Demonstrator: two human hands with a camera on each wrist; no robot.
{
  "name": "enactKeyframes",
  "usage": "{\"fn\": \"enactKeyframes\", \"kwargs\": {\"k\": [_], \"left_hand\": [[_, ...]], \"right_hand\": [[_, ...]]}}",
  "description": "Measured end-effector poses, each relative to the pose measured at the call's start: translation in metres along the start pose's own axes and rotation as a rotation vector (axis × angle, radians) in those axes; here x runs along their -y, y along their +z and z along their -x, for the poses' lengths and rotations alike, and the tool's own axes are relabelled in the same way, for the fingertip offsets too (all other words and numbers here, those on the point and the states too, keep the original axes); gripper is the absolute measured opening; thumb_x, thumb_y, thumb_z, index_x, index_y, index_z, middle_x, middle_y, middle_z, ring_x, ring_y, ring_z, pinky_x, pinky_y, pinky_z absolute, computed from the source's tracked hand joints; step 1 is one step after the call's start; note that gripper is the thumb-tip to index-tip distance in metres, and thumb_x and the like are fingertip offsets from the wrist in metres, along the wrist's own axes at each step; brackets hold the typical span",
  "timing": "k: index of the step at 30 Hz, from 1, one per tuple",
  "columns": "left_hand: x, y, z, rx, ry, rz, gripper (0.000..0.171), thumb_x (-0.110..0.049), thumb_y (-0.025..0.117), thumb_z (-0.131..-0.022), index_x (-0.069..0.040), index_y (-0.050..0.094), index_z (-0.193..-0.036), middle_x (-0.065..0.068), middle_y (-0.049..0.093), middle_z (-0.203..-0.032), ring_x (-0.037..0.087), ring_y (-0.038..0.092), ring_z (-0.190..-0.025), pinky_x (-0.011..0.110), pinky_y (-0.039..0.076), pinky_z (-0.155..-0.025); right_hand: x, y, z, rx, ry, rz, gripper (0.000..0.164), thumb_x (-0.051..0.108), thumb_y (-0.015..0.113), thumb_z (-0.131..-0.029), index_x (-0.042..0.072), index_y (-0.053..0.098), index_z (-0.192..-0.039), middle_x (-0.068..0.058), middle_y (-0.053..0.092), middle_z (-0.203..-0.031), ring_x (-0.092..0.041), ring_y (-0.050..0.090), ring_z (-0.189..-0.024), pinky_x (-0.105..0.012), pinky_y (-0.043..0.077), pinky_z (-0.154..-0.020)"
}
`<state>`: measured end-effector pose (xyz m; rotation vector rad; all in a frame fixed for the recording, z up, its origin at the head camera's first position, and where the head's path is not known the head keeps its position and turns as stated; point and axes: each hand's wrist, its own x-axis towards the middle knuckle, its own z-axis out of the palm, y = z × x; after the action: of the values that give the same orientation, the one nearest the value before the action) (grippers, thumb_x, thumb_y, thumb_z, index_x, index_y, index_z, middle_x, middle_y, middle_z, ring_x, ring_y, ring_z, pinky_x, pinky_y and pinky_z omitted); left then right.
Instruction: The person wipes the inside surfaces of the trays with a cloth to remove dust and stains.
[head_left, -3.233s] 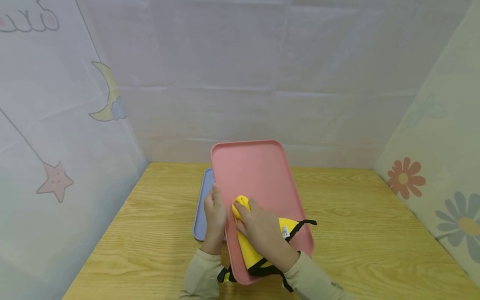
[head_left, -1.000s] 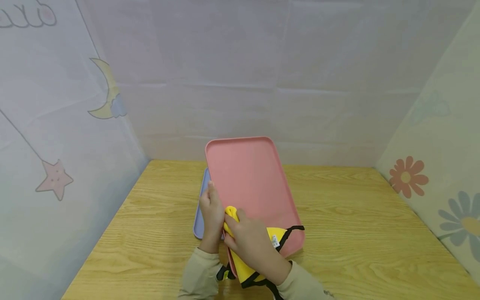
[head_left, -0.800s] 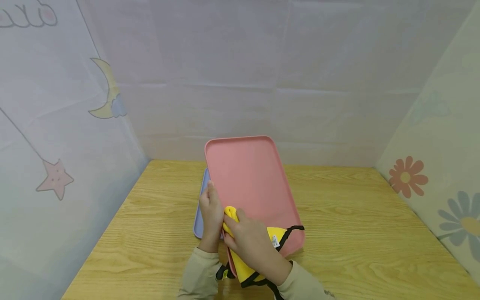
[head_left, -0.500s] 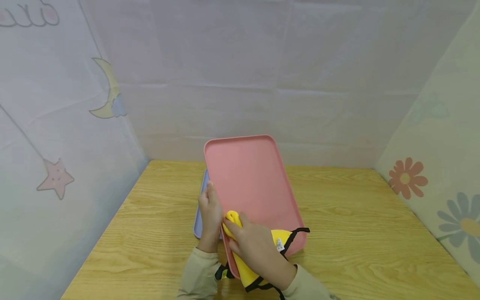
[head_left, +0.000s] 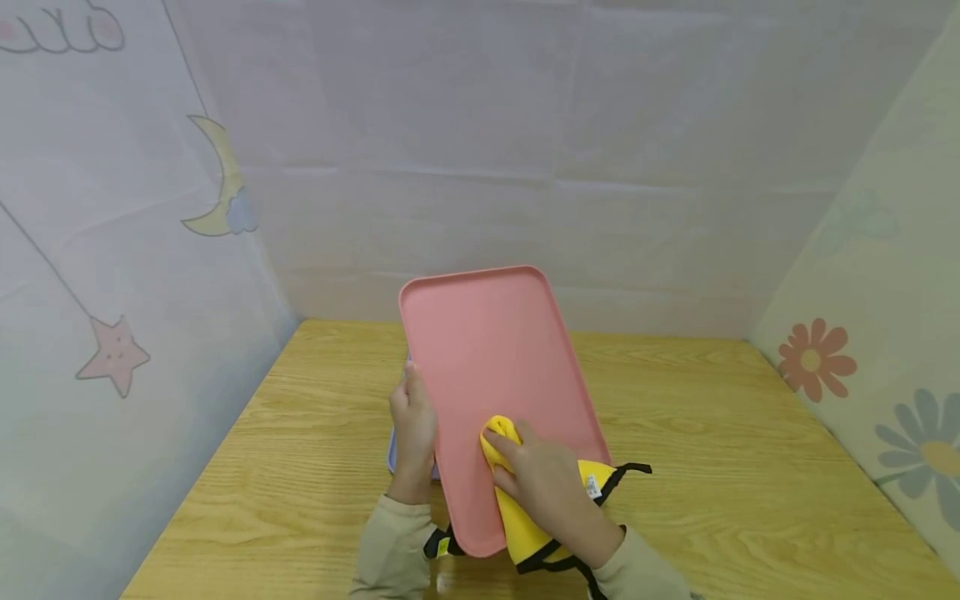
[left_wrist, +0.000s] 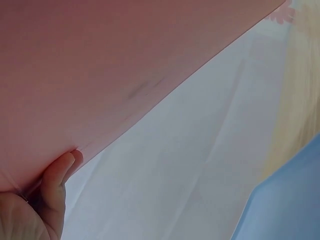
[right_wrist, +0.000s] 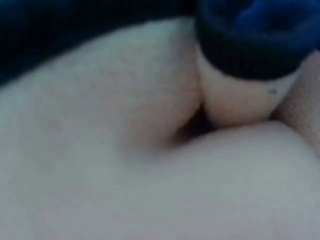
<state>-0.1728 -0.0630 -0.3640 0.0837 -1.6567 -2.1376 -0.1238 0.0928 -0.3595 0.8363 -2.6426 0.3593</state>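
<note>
A pink rectangular tray [head_left: 495, 350] is raised at a tilt above the table. My left hand [head_left: 414, 433] grips its left long edge, thumb up along the rim; the left wrist view shows curled fingers [left_wrist: 55, 185] at the tray's edge. With my right hand [head_left: 551, 487] I hold a bunched yellow cloth [head_left: 521, 525] with black trim and a white label. The cloth's folded end presses on the tray's lower inner surface, and its loose part hangs past the tray's lower right edge. Skin fills most of the blurred right wrist view.
Behind the pink tray a blue tray [head_left: 392, 454] lies on the wooden table [head_left: 300, 467], mostly hidden. A black strap with a yellow-green tag [head_left: 442, 547] shows beside my left sleeve. Printed white sheets [head_left: 465, 217] stand around the table's back and sides.
In the last half second my right hand and the cloth have slid right, from the tray's left rim toward its middle. The tray and my left hand have shifted slightly left.
</note>
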Motion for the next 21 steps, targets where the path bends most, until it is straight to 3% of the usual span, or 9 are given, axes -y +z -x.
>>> {"fn": "enactKeyframes", "kwargs": {"k": [10, 15, 21], "left_hand": [[-0.002, -0.003, -0.001, 0.000, 0.009, 0.002, 0.044, -0.028, 0.026, -0.099, -0.009, 0.036, -0.061, -0.001, 0.034, -0.052, 0.007, 0.034, -0.042, 0.019, 0.032, -0.040], [-0.003, -0.004, -0.001, 0.040, 0.015, 0.009, 0.044, -0.028, 0.024, -0.099, -0.009, 0.035, -0.061, -0.001, 0.033, -0.051, 0.006, 0.033, -0.040, 0.018, 0.031, -0.038], [-0.004, -0.006, -0.001, 0.045, 0.027, 0.008, 0.044, -0.028, 0.024, -0.099, -0.009, 0.036, -0.061, 0.000, 0.034, -0.052, 0.007, 0.034, -0.041, 0.019, 0.032, -0.039]], "right_hand": [[-0.027, -0.001, 0.002, -0.022, 0.084, 0.058, 0.031, 0.016, 0.067, -0.074, 0.013, 0.065, -0.105, -0.008, 0.052, -0.081, -0.007, 0.020, -0.039, -0.019, 0.021, -0.035], [-0.046, 0.000, 0.003, 0.024, 0.201, 0.060, 0.034, 0.014, 0.064, -0.074, 0.010, 0.065, -0.108, -0.010, 0.053, -0.081, -0.008, 0.018, -0.039, -0.019, 0.020, -0.034], [-0.067, 0.000, 0.005, 0.114, 0.350, 0.019, 0.037, 0.014, 0.058, -0.076, 0.008, 0.061, -0.113, -0.022, 0.055, -0.098, -0.013, 0.026, -0.038, -0.023, 0.024, -0.036]]}}
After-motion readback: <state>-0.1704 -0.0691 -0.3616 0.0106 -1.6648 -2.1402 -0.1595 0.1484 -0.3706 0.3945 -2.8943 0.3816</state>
